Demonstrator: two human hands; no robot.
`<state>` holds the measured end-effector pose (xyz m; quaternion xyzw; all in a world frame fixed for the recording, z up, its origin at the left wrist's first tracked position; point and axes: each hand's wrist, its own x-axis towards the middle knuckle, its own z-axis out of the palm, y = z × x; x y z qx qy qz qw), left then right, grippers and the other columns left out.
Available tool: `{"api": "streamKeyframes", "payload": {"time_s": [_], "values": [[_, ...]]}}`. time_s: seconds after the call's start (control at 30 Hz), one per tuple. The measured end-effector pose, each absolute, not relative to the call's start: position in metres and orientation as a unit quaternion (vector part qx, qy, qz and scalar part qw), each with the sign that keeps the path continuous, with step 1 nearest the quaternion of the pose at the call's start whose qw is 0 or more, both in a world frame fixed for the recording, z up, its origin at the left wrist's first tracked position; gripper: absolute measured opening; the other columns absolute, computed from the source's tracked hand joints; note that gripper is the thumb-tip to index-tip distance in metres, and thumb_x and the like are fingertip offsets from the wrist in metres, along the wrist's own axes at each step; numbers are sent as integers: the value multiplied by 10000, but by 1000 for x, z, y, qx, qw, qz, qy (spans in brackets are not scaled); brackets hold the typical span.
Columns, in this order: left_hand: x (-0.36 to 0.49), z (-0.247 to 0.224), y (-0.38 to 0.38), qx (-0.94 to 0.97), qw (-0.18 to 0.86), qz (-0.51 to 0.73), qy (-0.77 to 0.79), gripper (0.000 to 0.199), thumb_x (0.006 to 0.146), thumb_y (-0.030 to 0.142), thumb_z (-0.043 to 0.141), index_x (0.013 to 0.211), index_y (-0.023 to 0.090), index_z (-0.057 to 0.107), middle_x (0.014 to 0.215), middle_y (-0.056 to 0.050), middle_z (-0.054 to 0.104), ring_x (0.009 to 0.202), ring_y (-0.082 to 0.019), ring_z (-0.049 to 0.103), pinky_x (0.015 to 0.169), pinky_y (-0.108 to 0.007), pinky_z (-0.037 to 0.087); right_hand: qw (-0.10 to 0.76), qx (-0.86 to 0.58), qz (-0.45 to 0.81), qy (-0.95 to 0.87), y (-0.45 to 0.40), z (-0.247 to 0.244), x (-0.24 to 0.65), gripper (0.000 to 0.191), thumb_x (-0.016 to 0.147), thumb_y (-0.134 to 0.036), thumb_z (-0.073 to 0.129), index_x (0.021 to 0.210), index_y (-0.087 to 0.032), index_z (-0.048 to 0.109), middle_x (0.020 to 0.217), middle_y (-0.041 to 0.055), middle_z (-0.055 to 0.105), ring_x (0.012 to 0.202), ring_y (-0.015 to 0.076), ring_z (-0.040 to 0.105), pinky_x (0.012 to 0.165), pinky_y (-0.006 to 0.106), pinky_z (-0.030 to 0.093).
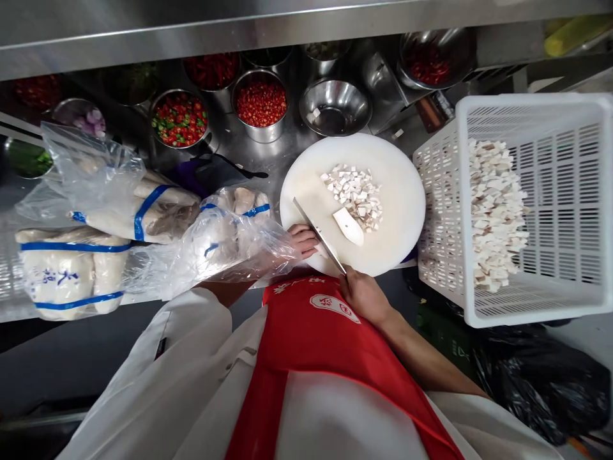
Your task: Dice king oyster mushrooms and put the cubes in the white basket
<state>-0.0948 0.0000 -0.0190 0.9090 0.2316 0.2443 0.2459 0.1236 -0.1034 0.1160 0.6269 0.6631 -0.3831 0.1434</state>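
Note:
My right hand (366,295) grips the handle of a kitchen knife (317,233), its blade angled up and left across the round white cutting board (402,211). Close against the blade's left side, the curled fingers of my left hand (302,241) press on a pale piece of king oyster mushroom (322,251), mostly hidden by the fingers and blade. To the right of the knife lies a thick mushroom slice (348,226). Beyond it, diced mushroom (353,190) forms a loose pile on the board.
A white plastic basket (464,211) holding mushroom cubes (498,217) stands right. Bagged mushrooms (71,275) lie left, one bag (225,236) partly over my left forearm. Behind are a steel bowl (335,105) and pots of chopped chillies (261,105), under a steel shelf edge (287,29).

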Motion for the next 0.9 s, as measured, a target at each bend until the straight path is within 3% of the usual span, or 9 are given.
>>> {"api": "streamKeyframes", "payload": {"time_s": [0.13, 0.23, 0.43, 0.63, 0.73, 0.8, 0.9], "values": [[-96, -18, -1, 914, 233, 231, 239, 203, 959, 344, 536, 1084, 232, 649, 1098, -51, 676, 1160, -196, 563, 1041, -398, 490, 90, 624, -366, 684, -105, 103, 126, 301, 1003, -276, 335, 1116, -134, 575, 997, 127, 721, 907, 230, 680, 815, 301, 445], [-97, -21, -3, 913, 238, 222, 245, 186, 958, 333, 536, 1071, 242, 652, 1089, -52, 677, 1150, -196, 566, 1046, -402, 482, 63, 629, -362, 685, -112, 119, 133, 322, 1003, -284, 325, 1156, -133, 565, 983, 127, 722, 886, 237, 682, 798, 309, 452], [-98, -30, -8, 903, 248, 231, 264, 175, 946, 315, 554, 1065, 236, 655, 1123, -54, 662, 1203, -216, 535, 1025, -435, 496, 86, 597, -413, 682, -116, 153, 142, 300, 997, -281, 327, 1083, -145, 580, 932, 135, 725, 827, 248, 686, 730, 309, 429], [-98, -28, -8, 905, 246, 230, 259, 170, 937, 307, 560, 1054, 228, 654, 1122, -62, 657, 1179, -220, 554, 1025, -450, 499, 135, 616, -405, 661, -98, 129, 127, 246, 991, -273, 373, 1043, -152, 581, 901, 138, 732, 826, 238, 687, 703, 288, 412], [-99, -21, -7, 908, 240, 233, 253, 184, 928, 304, 566, 1073, 226, 650, 1120, -67, 656, 1172, -220, 558, 1013, -438, 509, 116, 627, -405, 656, -96, 110, 116, 276, 990, -256, 373, 1124, -124, 574, 941, 147, 726, 875, 239, 683, 757, 295, 429], [-101, -17, -9, 910, 228, 234, 255, 200, 927, 299, 567, 1096, 219, 640, 1118, -66, 656, 1163, -220, 560, 1009, -431, 509, 52, 618, -433, 655, -99, 103, 114, 336, 966, -257, 424, 1254, -118, 526, 985, 131, 715, 919, 240, 670, 807, 311, 442], [-102, -14, -14, 911, 209, 232, 271, 195, 919, 293, 577, 1087, 212, 633, 1074, -65, 658, 1114, -223, 572, 978, -429, 515, -43, 592, -558, 579, -100, 102, 114, 599, 891, -272, 545, 1449, -145, 367, 953, 68, 700, 794, 200, 659, 763, 309, 483]]}}
